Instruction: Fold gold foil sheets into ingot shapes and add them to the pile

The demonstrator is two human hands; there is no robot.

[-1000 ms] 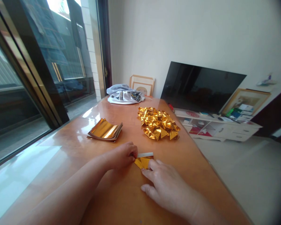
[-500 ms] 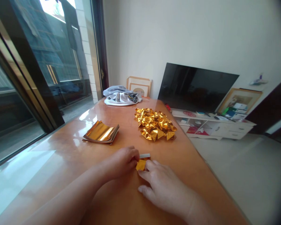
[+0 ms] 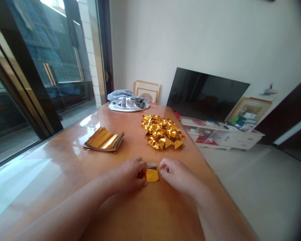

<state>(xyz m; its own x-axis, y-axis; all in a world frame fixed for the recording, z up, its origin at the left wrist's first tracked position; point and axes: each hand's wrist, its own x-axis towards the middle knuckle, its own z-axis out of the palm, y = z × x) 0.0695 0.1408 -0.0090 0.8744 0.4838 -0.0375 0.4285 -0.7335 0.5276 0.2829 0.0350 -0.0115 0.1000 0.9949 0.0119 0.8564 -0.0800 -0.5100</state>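
A small folded sheet of gold foil paper (image 3: 152, 175) lies on the table in front of me, with a pale strip along its far edge. My left hand (image 3: 132, 174) is closed over its left side, the fingertips gripping and pressing it. Just off the paper's right edge is my right hand (image 3: 174, 174), its fingers curled in and apparently holding nothing. Farther left rests a stack of gold foil sheets (image 3: 105, 140), curling up at its edges. Beyond my right hand sits a heap of folded gold foil pieces (image 3: 163, 130).
The glossy wooden table (image 3: 130, 214) stretches away toward the wall. Bunched grey cloth (image 3: 126, 102) lies at its far end, near leaning picture frames (image 3: 146, 90). A large television (image 3: 205, 93) stands on a white cabinet (image 3: 230, 137) at right. A glass sliding door is on the left.
My right hand has let go of the foil paper and moved slightly right, its fingers curling in. More of the paper's gold face shows. My left hand stays on its left side.
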